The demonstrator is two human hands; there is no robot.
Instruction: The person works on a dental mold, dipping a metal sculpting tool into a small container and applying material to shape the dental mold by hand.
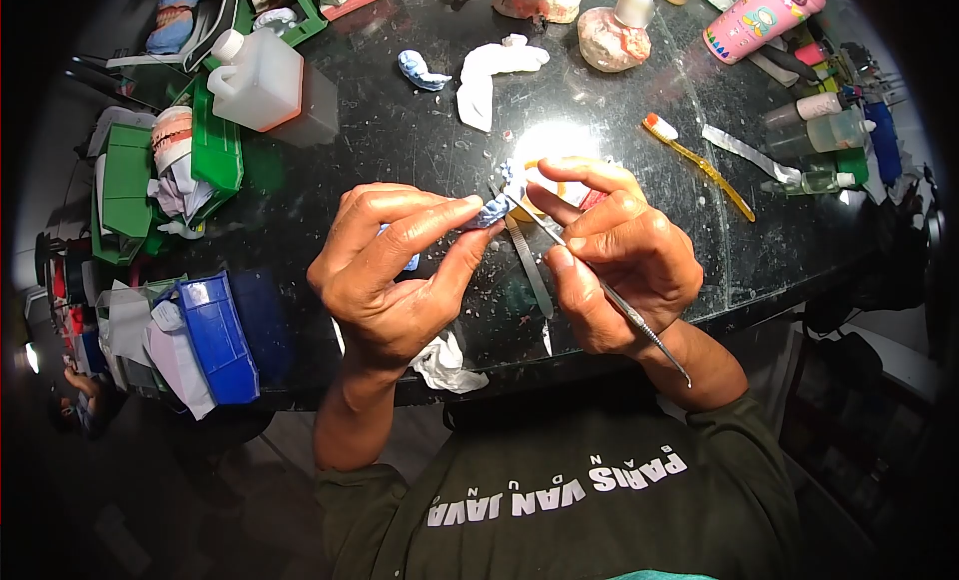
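Note:
Between the thumb and fingers of my left hand (pixel 400 260) is a small blue dental piece (pixel 492 212), held above the dark table (pixel 400 130). My right hand (pixel 619 245) grips a thin metal dental tool (pixel 624 305) like a pen. The tool's upper tip meets the blue piece, and its other end points down past my right wrist. Beneath the hands lies a knife with a grey handle (pixel 529 265). Part of another blue object (pixel 412 261) shows behind my left hand. A round orange-rimmed item is partly hidden behind my right fingers.
Green bins (pixel 217 150) and a blue bin (pixel 220 330) stand left, near a plastic jug (pixel 262 80). White (pixel 489 75) and blue (pixel 422 72) moulded pieces lie ahead. A toothbrush (pixel 699 165), pink tumbler (pixel 764 20) and bottles are right. Crumpled tissue (pixel 447 365) sits at the near edge.

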